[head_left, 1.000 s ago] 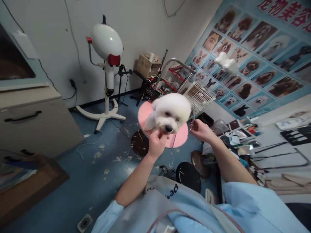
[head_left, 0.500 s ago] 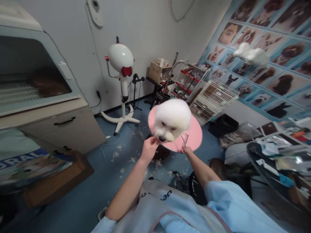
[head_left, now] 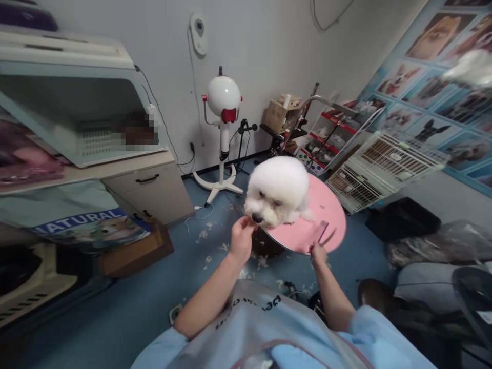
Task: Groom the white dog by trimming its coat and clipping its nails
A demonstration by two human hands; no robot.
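A fluffy white dog (head_left: 277, 187) with a rounded trimmed head is on a round pink grooming table (head_left: 325, 205), facing down and left. At its chin, the fingers of my left hand (head_left: 242, 238) are pinched together just beside the black nose, apparently on the chin fur; the exact hold is partly hidden. By the table's near right edge, my right hand (head_left: 318, 252) is closed around a purple comb (head_left: 323, 230) and what looks like curved grooming scissors (head_left: 329, 238). Both stick up from the fist over the pink top. The scissors' handles are hidden in my fingers.
Tufts of white fur (head_left: 203, 234) litter the blue floor. A white stand dryer (head_left: 224, 97) stands behind, a wire cage (head_left: 384, 164) back right. To the left are a cabinet (head_left: 148, 192) and a glass-fronted box (head_left: 115, 56). A black bin (head_left: 403, 218) lies right.
My view has turned left. My right hand has moved right, away from the dog, with the comb and scissors. My left hand stays at the dog's chin.
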